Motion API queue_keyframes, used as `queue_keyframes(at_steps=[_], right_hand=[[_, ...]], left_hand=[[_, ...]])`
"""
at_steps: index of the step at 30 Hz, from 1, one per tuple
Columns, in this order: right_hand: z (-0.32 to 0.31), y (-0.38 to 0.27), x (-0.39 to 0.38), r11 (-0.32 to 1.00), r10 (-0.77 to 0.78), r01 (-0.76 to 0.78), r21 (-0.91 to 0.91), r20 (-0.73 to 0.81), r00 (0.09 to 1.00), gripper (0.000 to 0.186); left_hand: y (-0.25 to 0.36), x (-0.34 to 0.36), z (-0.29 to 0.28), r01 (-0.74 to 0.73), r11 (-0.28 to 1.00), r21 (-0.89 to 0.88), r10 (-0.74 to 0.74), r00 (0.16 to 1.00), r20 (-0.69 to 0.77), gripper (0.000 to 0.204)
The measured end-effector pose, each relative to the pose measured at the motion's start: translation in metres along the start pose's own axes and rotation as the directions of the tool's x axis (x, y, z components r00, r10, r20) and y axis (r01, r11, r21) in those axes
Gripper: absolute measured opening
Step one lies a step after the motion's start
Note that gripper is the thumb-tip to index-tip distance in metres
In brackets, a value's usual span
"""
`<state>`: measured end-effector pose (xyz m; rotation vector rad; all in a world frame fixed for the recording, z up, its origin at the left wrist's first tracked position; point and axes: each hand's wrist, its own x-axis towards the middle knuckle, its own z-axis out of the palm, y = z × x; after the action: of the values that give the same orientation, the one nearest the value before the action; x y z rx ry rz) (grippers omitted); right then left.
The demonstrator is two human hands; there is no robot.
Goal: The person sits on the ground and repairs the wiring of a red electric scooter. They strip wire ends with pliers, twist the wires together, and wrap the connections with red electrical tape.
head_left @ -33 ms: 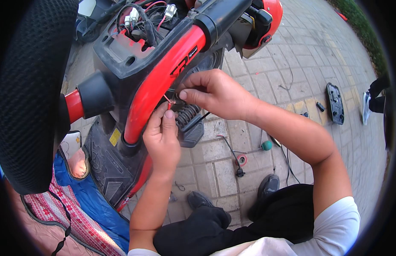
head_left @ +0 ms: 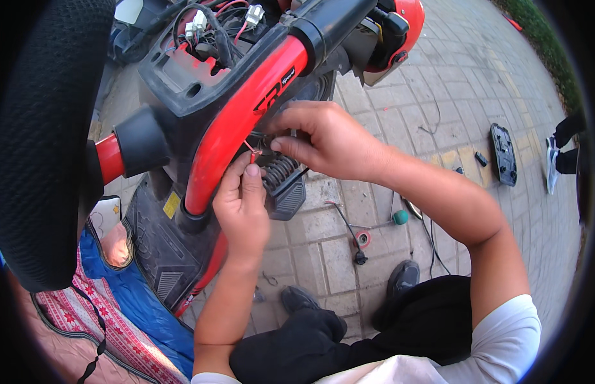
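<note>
My left hand (head_left: 242,208) pinches a red wire (head_left: 253,157) between thumb and forefinger, its stripped copper end pointing up. Close above it, my right hand (head_left: 323,137) has its fingers curled and its thumb near the forefinger. Whatever those slightly blurred fingertips hold, if anything, I cannot make out. Both hands work beside the red curved frame tube (head_left: 230,128) of a scooter. Behind the fingers sits a black coil spring (head_left: 281,173), partly covered, with a black footrest (head_left: 290,200) below it.
White connectors (head_left: 254,14) and loose wires lie in the scooter's opened top. On the paving are a green-handled screwdriver (head_left: 400,217), a roll of red tape (head_left: 362,239), a short black cable (head_left: 343,221) and a black cover (head_left: 503,155). A quilted blanket (head_left: 128,288) hangs at left. Someone's shoe (head_left: 552,168) shows at right.
My right hand has shifted very slightly, its fingers a little more blurred. My left hand keeps its pinch on the red wire. At the far right, the other person's feet have moved a little.
</note>
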<state>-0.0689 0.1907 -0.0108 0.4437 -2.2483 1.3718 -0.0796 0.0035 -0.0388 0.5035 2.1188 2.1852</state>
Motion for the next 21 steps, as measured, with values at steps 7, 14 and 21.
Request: queue_keyframes(at_steps=[7,14,21], right_hand=[[0.0,0.014,0.02,0.554,-0.644,0.667,-0.498,0.251,0.723,0.012],[0.018,0.001,0.007,0.973,-0.076,0.075,-0.216,0.007,0.997,0.015],[0.017,0.0,0.006,0.925,0.358,-0.364,0.113,0.07,0.931,0.023]], left_hand=[[-0.003,0.005,-0.003,0.045,0.987,-0.151,-0.047,0.999,-0.005,0.027],[-0.004,0.006,-0.003,0.019,0.999,-0.039,-0.018,1.0,0.021,0.027],[0.004,0.021,0.019,0.128,0.938,-0.322,-0.131,0.991,0.015,0.028]])
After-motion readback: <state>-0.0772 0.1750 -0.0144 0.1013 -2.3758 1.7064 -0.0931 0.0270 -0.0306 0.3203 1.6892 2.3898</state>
